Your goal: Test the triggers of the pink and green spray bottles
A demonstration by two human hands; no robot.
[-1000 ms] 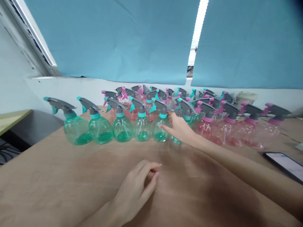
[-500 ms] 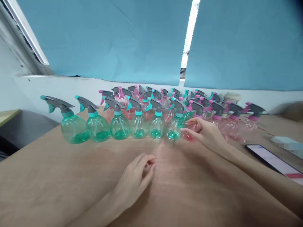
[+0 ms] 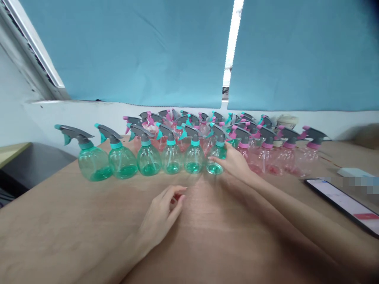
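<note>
A row of green spray bottles (image 3: 149,159) with grey triggers stands along the far side of the wooden table (image 3: 74,221). Pink spray bottles (image 3: 268,156) continue the row to the right, and more bottles of both colours crowd behind. My right hand (image 3: 235,162) reaches forward and wraps around the right side of the rightmost green bottle (image 3: 217,158) in the front row. My left hand (image 3: 161,215) rests on the table nearer to me, fingers loosely curled and apart, holding nothing.
A phone (image 3: 345,203) with its screen lit lies on the table at the right, a pale flat item (image 3: 351,172) beyond it. A white cup (image 3: 286,119) stands behind the pink bottles. Blue curtains (image 3: 133,51) hang behind, and a lower desk (image 3: 12,150) is at the far left.
My right hand has moved left from beside the first pink bottle onto the rightmost green bottle. My left hand has stayed on the table, shifting slightly left.
</note>
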